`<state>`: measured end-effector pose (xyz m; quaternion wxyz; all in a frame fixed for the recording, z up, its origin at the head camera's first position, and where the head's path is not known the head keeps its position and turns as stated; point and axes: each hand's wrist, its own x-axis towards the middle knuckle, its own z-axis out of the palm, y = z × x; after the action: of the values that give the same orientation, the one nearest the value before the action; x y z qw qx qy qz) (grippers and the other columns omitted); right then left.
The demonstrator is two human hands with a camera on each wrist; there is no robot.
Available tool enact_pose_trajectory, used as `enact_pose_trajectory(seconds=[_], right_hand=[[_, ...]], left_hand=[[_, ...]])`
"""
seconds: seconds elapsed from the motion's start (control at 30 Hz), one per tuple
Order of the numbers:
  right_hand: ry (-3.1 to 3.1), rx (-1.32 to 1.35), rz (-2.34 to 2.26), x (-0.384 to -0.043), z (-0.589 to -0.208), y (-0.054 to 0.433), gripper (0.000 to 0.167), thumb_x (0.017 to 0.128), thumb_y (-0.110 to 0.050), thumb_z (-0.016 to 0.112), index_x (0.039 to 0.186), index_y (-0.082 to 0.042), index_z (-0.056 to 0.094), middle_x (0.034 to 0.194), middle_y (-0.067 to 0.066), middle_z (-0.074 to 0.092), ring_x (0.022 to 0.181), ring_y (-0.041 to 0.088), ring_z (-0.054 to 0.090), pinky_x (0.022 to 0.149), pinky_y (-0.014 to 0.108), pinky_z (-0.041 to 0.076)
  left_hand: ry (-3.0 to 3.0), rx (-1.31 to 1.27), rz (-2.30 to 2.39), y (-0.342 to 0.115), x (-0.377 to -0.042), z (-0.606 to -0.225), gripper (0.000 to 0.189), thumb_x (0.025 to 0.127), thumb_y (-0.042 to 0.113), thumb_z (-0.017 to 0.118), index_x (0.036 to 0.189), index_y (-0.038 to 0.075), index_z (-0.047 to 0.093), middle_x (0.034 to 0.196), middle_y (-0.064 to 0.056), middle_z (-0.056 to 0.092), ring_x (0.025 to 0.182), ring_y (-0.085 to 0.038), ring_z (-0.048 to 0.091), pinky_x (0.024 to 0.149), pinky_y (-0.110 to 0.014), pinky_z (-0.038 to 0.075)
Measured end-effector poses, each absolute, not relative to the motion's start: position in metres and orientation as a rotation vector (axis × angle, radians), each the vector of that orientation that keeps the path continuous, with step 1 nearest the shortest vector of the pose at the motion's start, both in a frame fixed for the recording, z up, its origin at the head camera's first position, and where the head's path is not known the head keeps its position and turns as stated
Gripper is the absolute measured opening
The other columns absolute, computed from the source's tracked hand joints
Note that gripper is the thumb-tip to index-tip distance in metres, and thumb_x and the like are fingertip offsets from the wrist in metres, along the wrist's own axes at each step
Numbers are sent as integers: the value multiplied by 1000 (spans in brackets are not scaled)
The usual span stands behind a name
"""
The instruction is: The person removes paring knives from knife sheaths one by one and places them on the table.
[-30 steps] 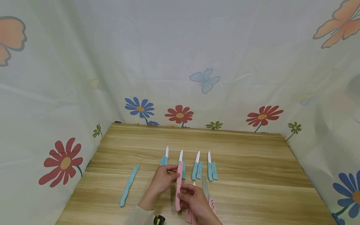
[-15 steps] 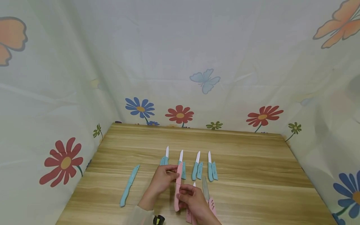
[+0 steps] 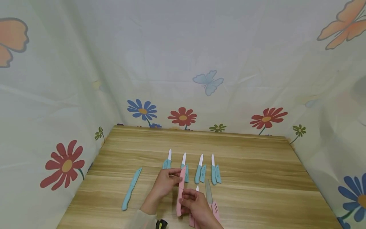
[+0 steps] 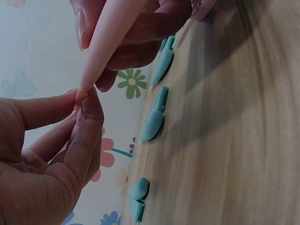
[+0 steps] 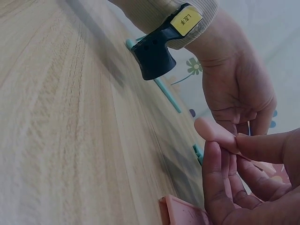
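A pink paring knife is held above the table between both hands, its blade covered by a pink sheath. My left hand pinches the sheath between thumb and fingers. My right hand grips the pink handle, also seen large in the left wrist view. A thin line shows where sheath and handle meet. Under and beside the right hand lie another pink sheath, a white blade tip, a grey blade and a slotted pink sheath. The right hand partly hides these.
Several teal knives stand in a row farther back, each bare white blade beside its sheath, such as this teal knife at the right end. A sheathed teal knife lies alone on the left. Flowered curtain surrounds the wooden table.
The pink knife and its sheath have shifted slightly towards the table's near side, and the right hand has moved a little with the handle. Both hands keep their hold.
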<state>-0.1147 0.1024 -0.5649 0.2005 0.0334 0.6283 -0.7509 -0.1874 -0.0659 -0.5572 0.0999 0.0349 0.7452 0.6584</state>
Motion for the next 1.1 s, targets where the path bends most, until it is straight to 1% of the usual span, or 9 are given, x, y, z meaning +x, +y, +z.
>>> enact_pose_trajectory(seconds=[0.3, 0.47, 0.77, 0.97, 1.1], right_hand=[[1742, 113, -2101, -115, -567, 103, 38, 94, 1, 68, 129, 11, 57, 102, 7, 62, 84, 14, 65, 70, 28, 63], [1738, 114, -2099, -116, -567, 103, 37, 94, 2, 68, 129, 10, 56, 103, 7, 62, 84, 15, 65, 70, 29, 63], [1699, 93, -2103, -112, -566, 101, 36, 94, 5, 66, 128, 8, 55, 102, 7, 62, 85, 15, 65, 71, 31, 63], [1698, 85, -2107, -110, -564, 99, 32, 94, 6, 64, 125, 8, 56, 100, 6, 63, 79, 14, 65, 68, 29, 62], [1710, 77, -2098, -108, -564, 98, 33, 94, 6, 64, 126, 9, 56, 100, 6, 62, 77, 14, 65, 68, 30, 62]], left_hand=[[2214, 105, 1944, -66, -186, -557, 35, 93, 1, 67, 127, -6, 69, 102, -14, 69, 85, -16, 69, 79, -34, 64], [2212, 93, 1953, -66, -184, -555, 34, 94, 2, 68, 127, -5, 69, 103, -15, 69, 85, -17, 69, 80, -37, 64], [2238, 71, 1946, -66, -185, -554, 34, 93, 3, 69, 126, -4, 70, 103, -14, 70, 84, -16, 69, 79, -37, 64], [2236, 82, 1935, -68, -187, -555, 34, 92, 1, 69, 126, -4, 70, 102, -14, 70, 83, -15, 68, 79, -38, 65], [2238, 85, 1936, -69, -187, -555, 34, 92, 1, 69, 125, -4, 71, 100, -14, 70, 81, -15, 68, 77, -37, 64]])
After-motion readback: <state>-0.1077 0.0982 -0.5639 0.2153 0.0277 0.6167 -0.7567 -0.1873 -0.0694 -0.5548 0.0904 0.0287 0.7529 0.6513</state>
